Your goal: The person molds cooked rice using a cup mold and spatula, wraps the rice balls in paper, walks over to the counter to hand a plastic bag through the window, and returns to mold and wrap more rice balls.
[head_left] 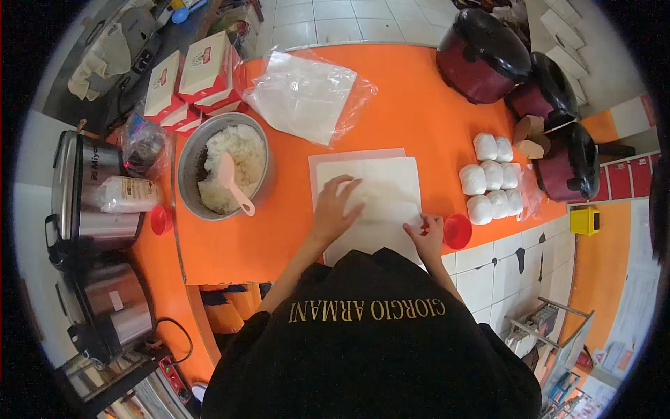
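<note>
white paper (389, 183), left hand (339, 209) spread on it, right hand (427, 237) at edge, grip unclear, "giorgio armani" shirt (377, 356)

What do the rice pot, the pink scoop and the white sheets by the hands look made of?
Rice pot: bare metal, perhaps aluminium, from its dull grey sheen.
Pink scoop: probably plastic, smooth and evenly coloured.
White sheets: likely paper, flat and matte; any coating can't be told.

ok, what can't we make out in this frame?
All head view:
Near edge of the white paper: hidden by the black shirt.
Paper under the left hand: covered by it.
Right hand's grip, if any: too small to tell.
Floor of the metal pot: hidden by rice.
</note>
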A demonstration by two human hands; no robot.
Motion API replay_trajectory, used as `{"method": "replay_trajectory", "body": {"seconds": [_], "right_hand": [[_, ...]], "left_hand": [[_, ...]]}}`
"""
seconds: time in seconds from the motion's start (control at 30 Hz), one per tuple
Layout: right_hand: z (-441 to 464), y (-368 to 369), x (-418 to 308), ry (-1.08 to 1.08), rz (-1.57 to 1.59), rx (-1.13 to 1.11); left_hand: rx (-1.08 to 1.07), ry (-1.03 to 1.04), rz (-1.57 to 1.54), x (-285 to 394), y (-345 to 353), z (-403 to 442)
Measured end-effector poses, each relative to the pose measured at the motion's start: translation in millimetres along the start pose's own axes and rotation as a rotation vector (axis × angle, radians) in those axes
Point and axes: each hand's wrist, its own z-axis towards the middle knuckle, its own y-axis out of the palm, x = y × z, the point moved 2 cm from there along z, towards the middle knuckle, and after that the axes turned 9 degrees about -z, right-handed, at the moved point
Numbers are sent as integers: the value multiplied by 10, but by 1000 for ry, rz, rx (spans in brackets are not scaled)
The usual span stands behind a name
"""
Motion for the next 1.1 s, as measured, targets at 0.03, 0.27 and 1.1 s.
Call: {"method": "replay_trajectory", "body": {"seconds": [0.03, 0.27, 1.1], "right_hand": [[3, 49, 131, 73, 91, -110], [330, -26, -36, 156, 593, -322], [1923, 459, -668, -634, -322, -411]], "left_hand": [[-6, -4, -2, 37, 39, 29], [-86, -115, -41, -100, 178, 104], [-51, -202, 113, -157, 272, 135]]}}
